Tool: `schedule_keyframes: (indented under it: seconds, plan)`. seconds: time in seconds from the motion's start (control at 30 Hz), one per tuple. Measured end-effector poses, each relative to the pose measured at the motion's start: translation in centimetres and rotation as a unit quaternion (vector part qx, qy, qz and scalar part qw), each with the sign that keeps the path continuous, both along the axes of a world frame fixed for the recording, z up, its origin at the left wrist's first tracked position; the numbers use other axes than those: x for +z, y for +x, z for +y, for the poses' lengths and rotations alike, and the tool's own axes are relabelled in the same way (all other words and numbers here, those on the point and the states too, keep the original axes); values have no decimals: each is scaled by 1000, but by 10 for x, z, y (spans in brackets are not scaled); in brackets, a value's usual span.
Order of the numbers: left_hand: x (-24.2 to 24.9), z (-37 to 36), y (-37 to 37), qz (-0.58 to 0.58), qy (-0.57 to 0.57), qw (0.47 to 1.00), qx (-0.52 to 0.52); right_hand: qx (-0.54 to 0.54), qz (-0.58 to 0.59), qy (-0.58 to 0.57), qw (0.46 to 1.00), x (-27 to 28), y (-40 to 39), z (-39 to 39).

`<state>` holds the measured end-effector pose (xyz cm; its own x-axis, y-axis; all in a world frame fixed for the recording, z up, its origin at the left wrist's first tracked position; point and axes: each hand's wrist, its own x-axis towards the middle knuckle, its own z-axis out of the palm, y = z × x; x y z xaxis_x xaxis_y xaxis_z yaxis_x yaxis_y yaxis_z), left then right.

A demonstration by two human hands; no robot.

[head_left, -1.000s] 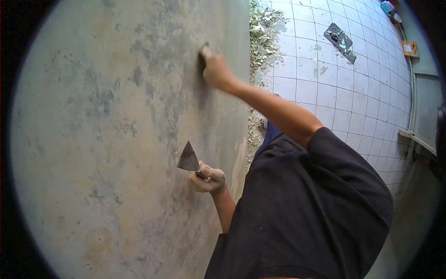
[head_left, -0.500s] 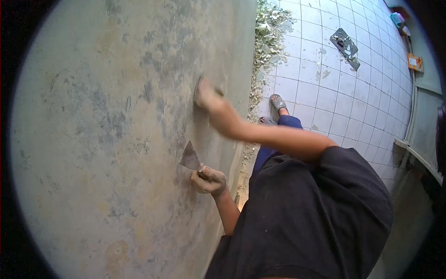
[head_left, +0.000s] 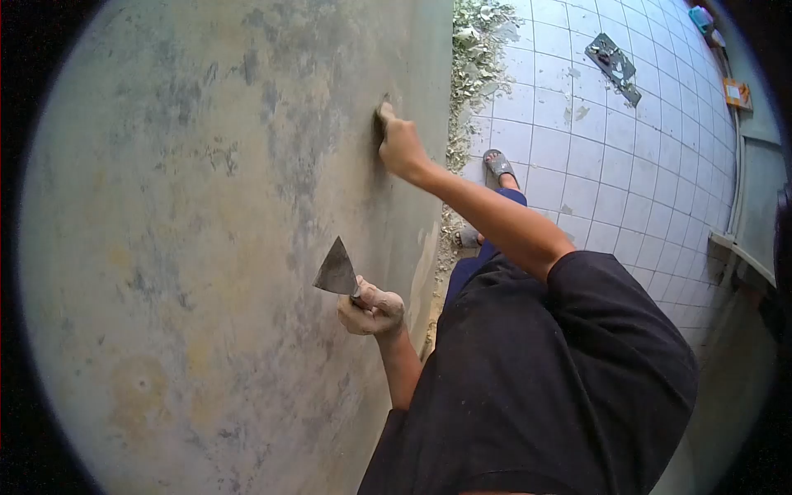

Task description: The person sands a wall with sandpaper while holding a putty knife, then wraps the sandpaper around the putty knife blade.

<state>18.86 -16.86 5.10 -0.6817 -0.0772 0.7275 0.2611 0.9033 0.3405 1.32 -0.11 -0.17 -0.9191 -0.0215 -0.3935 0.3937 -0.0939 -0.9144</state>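
My left hand (head_left: 371,308) is closed round the handle of a putty knife (head_left: 337,270), whose triangular grey metal blade points upward in the view, in front of the wall. Pale dust or filler coats its fingers. Farther up, my right hand (head_left: 399,147) is closed on a thin flat tool (head_left: 379,129), held against the wall and seen nearly edge-on; the fingers hide most of it. The wall (head_left: 206,272) fills the left side, with a patchy grey and beige surface marked by dark smears.
Broken chips and rubble (head_left: 478,49) lie along the wall's foot on the white tiled floor (head_left: 569,124). A dark flat board (head_left: 612,68) with fragments on it rests on the tiles. My sandalled feet (head_left: 498,165) stand near the rubble. An orange box (head_left: 737,93) is at the far right.
My right hand has moved up and to the right along the wall with the flat tool. My left hand and the putty knife have shifted only slightly.
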Motion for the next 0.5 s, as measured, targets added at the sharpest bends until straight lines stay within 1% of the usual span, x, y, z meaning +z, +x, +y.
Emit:
schedule_keyframes:
  seconds: [0.03,0.07,0.1,0.13,0.2,0.23,0.27,0.3,0.33,0.4,0.43,0.47,0.5]
  plan:
    - [-2,-9,6,2,-3,1000,-9,-9,2,-3,1000,-4,24,-25]
    - [-12,-17,11,9,8,1000,-26,-66,136,77,985,-14,58,-65]
    - [-16,-24,19,8,15,999,-38,-117,259,153,947,-24,82,-91]
    - [-12,-25,23,6,13,999,-41,-119,256,152,947,-28,87,-95]
    - [-5,-26,23,-20,-52,997,-45,-175,324,187,911,-38,81,-96]
    - [-3,-28,25,-19,-54,997,-50,-177,238,108,949,-40,61,-82]
    - [-2,-30,27,-57,-51,996,-39,-107,134,79,982,-37,35,-54]
    - [1,-27,28,-94,-46,994,-28,-36,28,50,998,-34,21,-33]
    - [4,-22,28,-94,-46,994,-35,-42,27,51,997,-41,29,-41]
    - [9,-5,18,-126,16,991,-36,-73,185,124,972,-50,48,-65]
    - [10,0,14,-128,17,991,-39,-76,183,127,972,-44,66,-75]
    - [11,2,12,-116,-19,992,-34,-107,262,178,942,-36,87,-89]
    - [12,2,11,-103,-55,993,-29,-138,340,228,902,-31,96,-96]
